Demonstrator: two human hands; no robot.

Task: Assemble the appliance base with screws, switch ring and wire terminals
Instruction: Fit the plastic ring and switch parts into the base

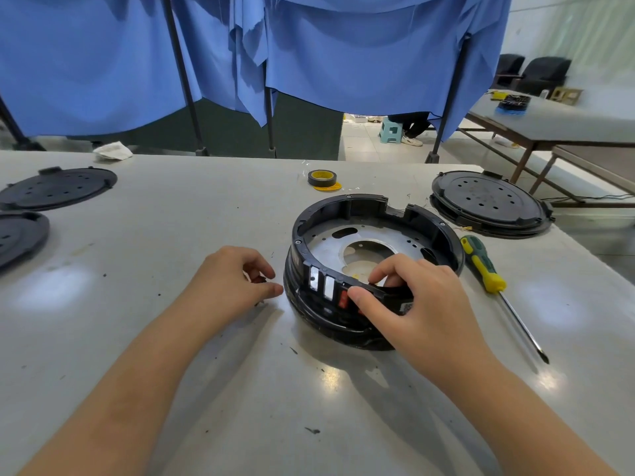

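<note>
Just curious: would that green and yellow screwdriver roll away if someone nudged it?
The green-and-yellow-handled screwdriver would probably roll a little: it lies flat on the smooth grey table. The handle looks ridged, likely stopping it soon. Surely stiff.

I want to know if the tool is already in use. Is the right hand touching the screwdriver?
Apart. In the head view the right hand grips the near rim of the appliance base, and bare table shows between it and the screwdriver lying to its right.
</note>
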